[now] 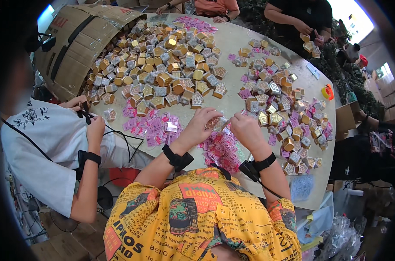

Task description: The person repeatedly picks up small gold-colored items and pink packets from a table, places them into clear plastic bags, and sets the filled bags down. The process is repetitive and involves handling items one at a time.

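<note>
My left hand [199, 127] is closed around a small glittery house-shaped ornament [216, 123], held over the table in front of my chest. Close beside it, my right hand [249, 132] has its fingers pinched together; what they grip is too small to make out. Below both hands lies a pile of pink printed tags [222, 152]. More pink tags [156, 130] are spread to the left. A big heap of gold and silver house-shaped ornaments [171, 74] covers the far left of the table, and a second group, many with pink tags, lies on the right [289, 113].
A cardboard box [75, 48] lies tipped at the far left of the table [232, 93]. An orange tape roll [327, 92] and a bundle of pale blue strings [302, 187] lie along the right edge. Other people work around the table, one close on my left [45, 143].
</note>
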Tool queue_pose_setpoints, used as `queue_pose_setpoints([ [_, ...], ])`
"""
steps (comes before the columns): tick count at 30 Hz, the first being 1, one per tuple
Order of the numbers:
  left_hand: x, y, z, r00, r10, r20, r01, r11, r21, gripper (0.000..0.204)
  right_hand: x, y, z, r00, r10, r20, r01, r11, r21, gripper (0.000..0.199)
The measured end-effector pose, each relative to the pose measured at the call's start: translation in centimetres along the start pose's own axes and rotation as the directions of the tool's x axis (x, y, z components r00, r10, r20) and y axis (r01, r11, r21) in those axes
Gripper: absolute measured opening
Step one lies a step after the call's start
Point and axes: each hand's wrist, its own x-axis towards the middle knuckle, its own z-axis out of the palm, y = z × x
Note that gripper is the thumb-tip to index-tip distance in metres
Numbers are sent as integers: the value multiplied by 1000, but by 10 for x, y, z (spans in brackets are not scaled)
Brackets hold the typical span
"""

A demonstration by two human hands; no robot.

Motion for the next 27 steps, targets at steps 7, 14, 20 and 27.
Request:
queue_pose_setpoints([
  [7,1,4,4,1000,2,16,-3,998,65,51,-4,1,3,998,-22,54,24,999,-31,2],
  [14,5,11,11,999,2,54,-2,1000,-9,45,-12,9,12,995,24,94,-29,998,51,5],
  [20,4,5,14,997,49,61,-43,993,-111,30,-27,25,-1,927,273,259,-374,736,564,9],
  [27,0,8,18,986,79,148,-59,990,-129,39,-44,45,14,765,331,552,-618,138,774,6],
])
